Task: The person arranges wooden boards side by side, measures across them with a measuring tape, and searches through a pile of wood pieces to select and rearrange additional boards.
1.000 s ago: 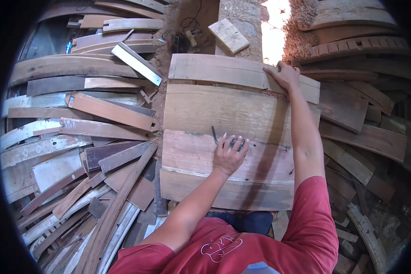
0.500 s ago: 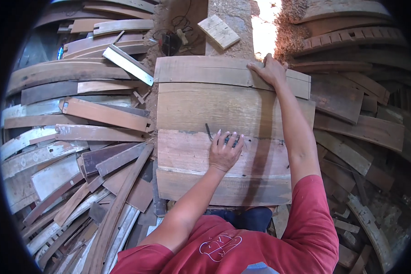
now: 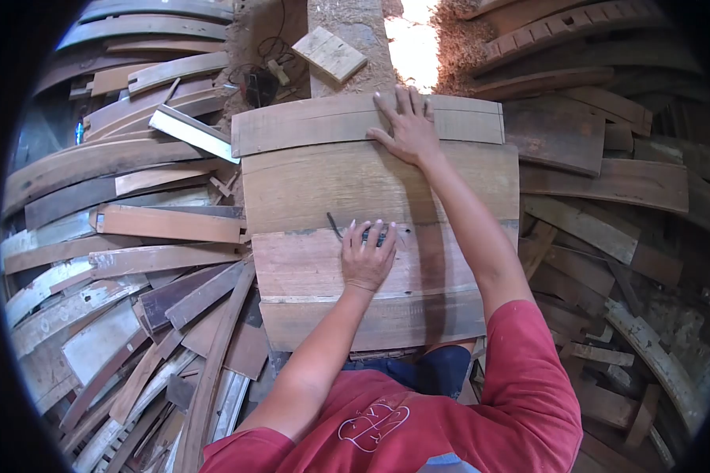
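Several wide boards lie side by side in front of me. My right hand (image 3: pixel 410 130) rests with fingers spread on the curved top board (image 3: pixel 308 128), near its upper edge. Just below that is a broad yellowish board (image 3: pixel 315 183). My left hand (image 3: pixel 368 256) is on the pinkish board (image 3: pixel 300 264), its fingers over a small dark object (image 3: pixel 376 235) that is mostly hidden under them. A thin dark rod (image 3: pixel 333 224) sticks out to the left of those fingers. The lowest board (image 3: pixel 371 323) lies nearest my body.
Curved and straight wood pieces (image 3: pixel 166 225) are piled at the left, with more (image 3: pixel 607 185) at the right. A short wooden block (image 3: pixel 330 54) lies beyond the boards, beside a dark tool with a cord (image 3: pixel 259 85). Wood shavings (image 3: pixel 457 51) lie at the top.
The view has shifted, and the boards appear further left. My right hand has moved left along the top board, which now sits closer against the yellowish one. My left hand stays over the dark object.
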{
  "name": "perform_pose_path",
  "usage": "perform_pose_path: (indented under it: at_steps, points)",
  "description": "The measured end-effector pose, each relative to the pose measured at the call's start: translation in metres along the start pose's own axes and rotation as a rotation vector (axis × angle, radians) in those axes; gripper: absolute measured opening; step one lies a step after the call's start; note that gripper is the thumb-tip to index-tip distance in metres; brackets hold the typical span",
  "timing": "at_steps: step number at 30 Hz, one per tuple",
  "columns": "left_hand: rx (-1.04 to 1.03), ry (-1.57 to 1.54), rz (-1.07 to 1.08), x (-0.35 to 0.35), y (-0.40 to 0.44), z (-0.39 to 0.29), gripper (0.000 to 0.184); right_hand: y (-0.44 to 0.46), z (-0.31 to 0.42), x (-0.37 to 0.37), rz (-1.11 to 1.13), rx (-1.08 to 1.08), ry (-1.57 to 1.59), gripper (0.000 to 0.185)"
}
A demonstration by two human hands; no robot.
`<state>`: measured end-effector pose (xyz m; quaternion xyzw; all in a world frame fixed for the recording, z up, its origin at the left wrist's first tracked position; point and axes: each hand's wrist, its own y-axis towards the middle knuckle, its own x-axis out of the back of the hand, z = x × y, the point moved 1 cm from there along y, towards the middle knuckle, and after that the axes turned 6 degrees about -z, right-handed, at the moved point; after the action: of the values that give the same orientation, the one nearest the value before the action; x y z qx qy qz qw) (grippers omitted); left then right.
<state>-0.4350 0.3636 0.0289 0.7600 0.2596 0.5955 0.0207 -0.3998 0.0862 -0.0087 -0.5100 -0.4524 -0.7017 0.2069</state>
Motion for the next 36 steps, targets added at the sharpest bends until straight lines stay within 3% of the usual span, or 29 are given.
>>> perform_pose_path:
  at_steps: [1, 3, 4, 5, 7, 9, 11, 12, 14, 15, 17, 20, 23, 25, 26, 27, 30, 36]
  points:
    - [0.004, 0.008, 0.002, 0.001, 0.001, 0.001, 0.039, -0.002, 0.001, 0.001, -0.002, 0.005, 0.008, 0.095]
    - [0.01, 0.008, -0.016, 0.001, 0.001, 0.002, 0.039, 0.009, -0.001, 0.018, 0.287, -0.078, 0.101, 0.093]
    - [0.001, -0.009, -0.029, 0.001, 0.0, 0.002, 0.039, 0.02, -0.005, 0.026, 0.312, -0.081, 0.162, 0.106]
    - [0.005, 0.004, -0.034, 0.0, 0.001, 0.003, 0.039, 0.034, -0.01, 0.031, 0.304, -0.073, 0.171, 0.106]
    - [0.009, -0.02, -0.024, 0.0, -0.001, 0.003, 0.04, 0.055, -0.02, 0.031, 0.552, -0.043, 0.087, 0.118]
    - [0.008, -0.012, -0.025, 0.0, -0.003, 0.003, 0.04, 0.069, -0.021, 0.032, 0.62, -0.089, 0.141, 0.114]
    - [0.005, -0.005, -0.034, 0.002, -0.001, 0.003, 0.04, 0.077, -0.015, 0.039, 0.545, -0.064, 0.101, 0.092]
    - [0.011, -0.016, -0.027, 0.003, -0.001, 0.003, 0.04, 0.079, -0.012, 0.05, 0.542, -0.06, 0.097, 0.092]
    - [0.027, -0.028, -0.026, 0.004, 0.001, 0.005, 0.039, 0.075, -0.005, 0.073, 0.28, 0.126, -0.014, 0.059]
    - [0.021, -0.03, -0.024, 0.004, 0.001, 0.006, 0.039, 0.069, -0.005, 0.074, 0.283, 0.134, -0.016, 0.059]
    - [0.022, -0.038, -0.015, 0.006, -0.003, 0.004, 0.039, 0.05, -0.006, 0.076, 0.112, 0.296, -0.082, 0.03]
    - [0.016, -0.028, -0.038, 0.004, 0.001, 0.005, 0.038, 0.029, -0.017, 0.08, 0.133, 0.291, -0.022, 0.024]
    - [0.019, -0.018, -0.03, 0.004, 0.0, 0.006, 0.037, 0.027, -0.025, 0.072, 0.252, 0.229, 0.122, 0.036]
    - [0.017, -0.03, -0.027, 0.006, 0.001, 0.005, 0.036, 0.032, -0.028, 0.065, 0.14, 0.149, 0.329, 0.053]
    - [0.016, -0.028, -0.024, 0.006, -0.001, 0.005, 0.036, 0.037, -0.028, 0.06, 0.226, 0.116, 0.276, 0.079]
    - [0.017, -0.027, -0.024, 0.005, 0.0, 0.005, 0.037, 0.044, -0.03, 0.057, 0.223, 0.116, 0.277, 0.079]
    - [0.019, -0.017, -0.016, 0.003, -0.001, 0.006, 0.039, 0.062, -0.034, 0.051, 0.565, -0.012, 0.191, 0.112]
    - [0.02, -0.023, -0.012, 0.002, 0.0, 0.005, 0.041, 0.063, -0.035, 0.043, 0.508, -0.083, 0.094, 0.12]
